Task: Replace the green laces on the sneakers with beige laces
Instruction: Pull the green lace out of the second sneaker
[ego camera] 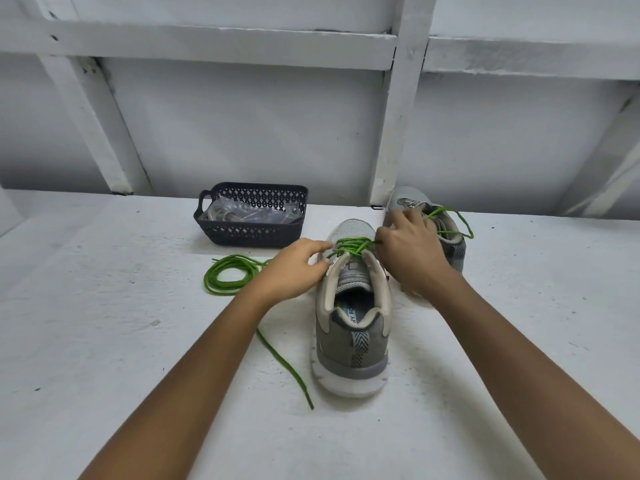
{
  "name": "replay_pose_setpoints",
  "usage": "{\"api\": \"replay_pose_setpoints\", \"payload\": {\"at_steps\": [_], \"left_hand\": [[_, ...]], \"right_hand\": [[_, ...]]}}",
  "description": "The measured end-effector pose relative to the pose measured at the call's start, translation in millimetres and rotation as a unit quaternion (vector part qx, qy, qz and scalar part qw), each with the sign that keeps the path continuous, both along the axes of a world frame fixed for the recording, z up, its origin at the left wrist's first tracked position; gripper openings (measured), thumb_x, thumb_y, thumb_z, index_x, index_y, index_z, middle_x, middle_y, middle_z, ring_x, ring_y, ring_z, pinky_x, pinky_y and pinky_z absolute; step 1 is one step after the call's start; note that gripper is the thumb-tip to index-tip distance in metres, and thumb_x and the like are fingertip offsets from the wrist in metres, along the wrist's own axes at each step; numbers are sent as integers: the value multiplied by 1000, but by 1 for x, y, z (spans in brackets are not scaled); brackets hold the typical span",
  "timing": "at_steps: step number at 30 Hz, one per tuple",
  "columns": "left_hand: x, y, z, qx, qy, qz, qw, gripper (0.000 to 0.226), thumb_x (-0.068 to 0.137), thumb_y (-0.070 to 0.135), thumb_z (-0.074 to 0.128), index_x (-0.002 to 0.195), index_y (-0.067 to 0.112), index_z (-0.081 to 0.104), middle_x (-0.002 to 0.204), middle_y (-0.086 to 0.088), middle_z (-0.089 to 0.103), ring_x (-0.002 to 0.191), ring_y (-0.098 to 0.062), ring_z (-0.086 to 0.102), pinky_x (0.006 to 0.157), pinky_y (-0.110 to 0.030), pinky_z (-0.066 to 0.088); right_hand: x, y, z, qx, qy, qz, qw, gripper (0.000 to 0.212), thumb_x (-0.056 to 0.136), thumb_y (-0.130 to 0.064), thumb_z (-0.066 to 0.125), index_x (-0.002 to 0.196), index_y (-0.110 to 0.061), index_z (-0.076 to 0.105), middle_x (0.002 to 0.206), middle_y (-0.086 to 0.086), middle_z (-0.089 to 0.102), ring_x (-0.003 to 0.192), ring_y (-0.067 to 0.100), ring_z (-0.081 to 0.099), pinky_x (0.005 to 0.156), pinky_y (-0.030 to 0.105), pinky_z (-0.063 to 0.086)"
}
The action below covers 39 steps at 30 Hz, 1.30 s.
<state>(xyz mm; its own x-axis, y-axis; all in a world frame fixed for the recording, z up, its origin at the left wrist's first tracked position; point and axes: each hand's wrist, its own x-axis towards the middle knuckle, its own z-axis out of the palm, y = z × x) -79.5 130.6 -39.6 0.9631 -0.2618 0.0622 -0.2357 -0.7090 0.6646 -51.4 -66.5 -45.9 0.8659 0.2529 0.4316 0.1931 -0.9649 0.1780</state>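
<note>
White-painted tabletop runs back to a white wall crossed by beams; at the middle of it stands the near sneaker, grey, heel towards the viewer, with both hands at its front; the left hand lies against the shoe's left side, its thumb and forefinger curled onto the eyelet edge just beside the lacing; the right hand sits at the shoe's right side, fingers curled, pinching the green lace where it crosses the top eyelets, so that the lacing lies directly between the two hands; a loose green lace lies coiled on the tabletop left of the left hand, one end trailing under the left forearm towards the viewer; the far sneaker stands behind the right hand, partly hidden by it, with its own green loop showing; a dark basket sits further back to the left, holding a clear packet of pale contents.
</note>
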Motion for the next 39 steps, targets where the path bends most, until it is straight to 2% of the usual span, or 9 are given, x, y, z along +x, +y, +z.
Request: {"api": "replay_pose_setpoints", "payload": {"at_steps": [2, 5, 11, 16, 22, 26, 33, 37, 39], "left_hand": [[5, -4, 0, 8, 13, 1, 1000, 26, 96, 21, 50, 118, 15, 61, 124, 0, 58, 109, -12, 53, 84, -19, 34], [7, -5, 2, -45, 13, 13, 999, 9, 95, 23, 52, 91, 18, 59, 86, 4, 62, 70, -9, 50, 62, -24, 37], [-16, -10, 10, -91, -93, -6, 991, 7, 92, 26, 57, 85, 24, 59, 76, 13, 57, 71, 0, 52, 63, -13, 38], [-32, -9, 1, -39, -154, -64, 985, 10, 85, 33, 67, 82, 29, 57, 96, 10, 44, 85, -5, 49, 74, -24, 42], [-31, -7, 4, -12, -1, -31, 999, 59, 78, 35, 73, 124, 38, 37, 125, 9, 34, 108, -11, 48, 92, -35, 44], [-27, -10, -3, -25, 55, 11, 998, 74, 77, 29, 67, 141, 34, 31, 138, 1, 40, 114, -16, 49, 93, -31, 42], [-35, -15, -11, -107, 39, 70, 991, 47, 78, 23, 64, 124, 27, 58, 108, 6, 67, 100, -11, 61, 80, -21, 43], [-39, -17, -11, -120, 27, 76, 990, 46, 75, 28, 60, 121, 28, 61, 101, 6, 69, 92, -11, 62, 77, -22, 46], [-41, -17, -10, -124, 25, 76, 989, 53, 66, 36, 52, 117, 29, 63, 98, 7, 69, 89, -11, 62, 77, -24, 47]], "right_hand": [[-6, 0, 11, 47, 25, 2, 999, 21, 90, -22, 51, 99, -8, 64, 103, 11, 62, 103, 34, 52, 86, 41, 36], [-19, -1, 28, 187, 61, 56, 979, 17, 93, -23, 50, 95, -11, 61, 84, 7, 67, 84, 33, 60, 75, 35, 40], [-54, -3, 47, 339, 221, 154, 901, 21, 91, -21, 56, 72, -30, 56, 58, -9, 55, 52, 9, 53, 50, 20, 43], [-66, -6, 46, 256, 242, 198, 915, 12, 84, -12, 63, 79, -16, 73, 72, -2, 62, 67, 9, 58, 62, 21, 45], [-37, -3, 39, 409, 214, 95, 882, 15, 93, -17, 52, 84, -16, 64, 65, -3, 61, 64, 15, 63, 60, 27, 51], [-12, 4, 34, 320, 281, 36, 904, 21, 93, -24, 56, 91, -9, 71, 75, 8, 70, 69, 24, 68, 71, 36, 57], [1, 15, 39, 347, 345, 20, 872, 17, 92, -7, 53, 83, -2, 67, 69, 10, 62, 64, 21, 61, 62, 26, 56], [7, 24, 36, 294, 327, -10, 898, 25, 88, -2, 38, 84, 6, 62, 86, 27, 67, 75, 35, 67, 70, 40, 58], [9, 29, 33, 279, 294, -27, 914, 22, 90, -2, 38, 91, 7, 59, 95, 28, 66, 79, 34, 64, 67, 35, 52]]}}
